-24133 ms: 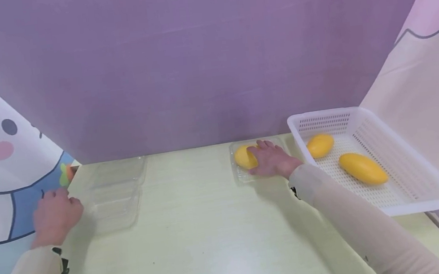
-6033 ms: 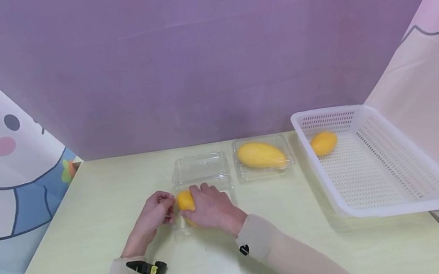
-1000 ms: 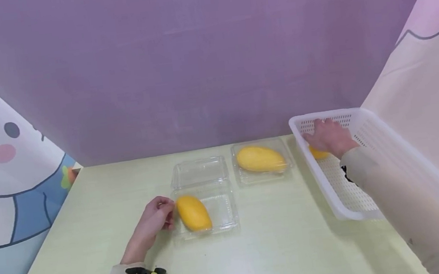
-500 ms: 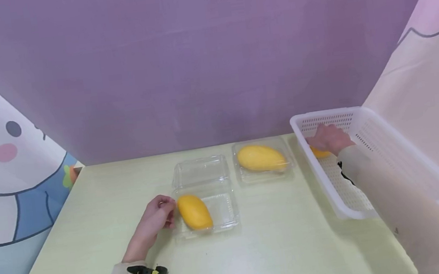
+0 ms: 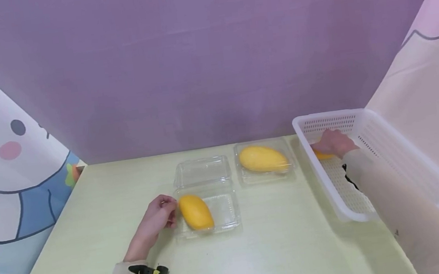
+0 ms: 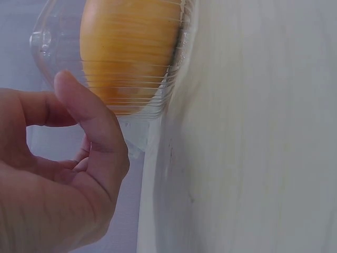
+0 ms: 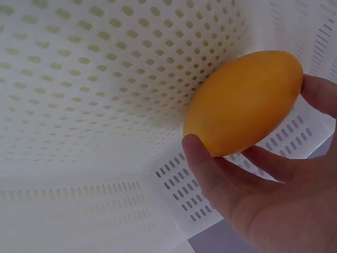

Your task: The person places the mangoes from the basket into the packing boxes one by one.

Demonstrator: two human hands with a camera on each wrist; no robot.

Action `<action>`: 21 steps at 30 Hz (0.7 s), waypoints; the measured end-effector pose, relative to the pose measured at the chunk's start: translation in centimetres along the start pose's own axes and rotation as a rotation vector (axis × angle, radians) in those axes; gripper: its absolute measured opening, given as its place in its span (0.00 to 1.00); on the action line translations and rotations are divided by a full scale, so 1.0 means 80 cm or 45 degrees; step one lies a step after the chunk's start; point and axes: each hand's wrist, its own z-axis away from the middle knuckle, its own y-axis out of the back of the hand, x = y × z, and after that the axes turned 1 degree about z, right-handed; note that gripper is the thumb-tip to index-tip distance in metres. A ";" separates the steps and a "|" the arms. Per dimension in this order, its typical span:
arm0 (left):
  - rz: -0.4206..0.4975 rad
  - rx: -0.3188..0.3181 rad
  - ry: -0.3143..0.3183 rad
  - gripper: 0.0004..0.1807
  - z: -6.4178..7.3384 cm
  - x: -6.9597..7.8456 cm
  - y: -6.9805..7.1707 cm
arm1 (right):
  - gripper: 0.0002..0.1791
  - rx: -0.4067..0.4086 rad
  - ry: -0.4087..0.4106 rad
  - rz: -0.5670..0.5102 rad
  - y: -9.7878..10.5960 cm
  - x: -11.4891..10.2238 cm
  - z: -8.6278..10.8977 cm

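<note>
In the head view my left hand [image 5: 155,219] is at the left edge of an open clear plastic clamshell box [image 5: 224,208]. The left wrist view shows thumb and finger pinching near the rim of that box. A yellow mango [image 5: 196,213] lies in its left half, with bare room beside it. My right hand [image 5: 335,142] reaches into the white basket [image 5: 333,192]. Curled fingers and thumb grip a mango [image 7: 245,103] there, against the perforated wall. From the head view, this fruit is mostly hidden by the hand.
Another clear box [image 5: 248,179] with a larger mango [image 5: 263,159] stands at the back, its lid apparently closed. A purple backdrop [image 5: 179,69] rises behind the table [image 5: 226,267]. Printed cloths flank both sides.
Earlier, the right hand set a mango in the open box; it has since moved to the basket and taken hold of the mango there. My left hand has stayed at the box's edge.
</note>
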 end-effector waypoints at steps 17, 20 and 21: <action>-0.007 0.008 0.002 0.13 0.001 0.002 -0.001 | 0.14 -0.104 0.025 -0.111 0.000 0.021 0.007; -0.007 0.012 0.005 0.13 0.001 0.002 -0.001 | 0.15 -0.116 0.026 -0.084 0.002 0.025 0.007; -0.006 0.011 0.006 0.13 0.001 0.002 -0.001 | 0.14 -0.115 0.032 -0.073 0.002 0.026 0.007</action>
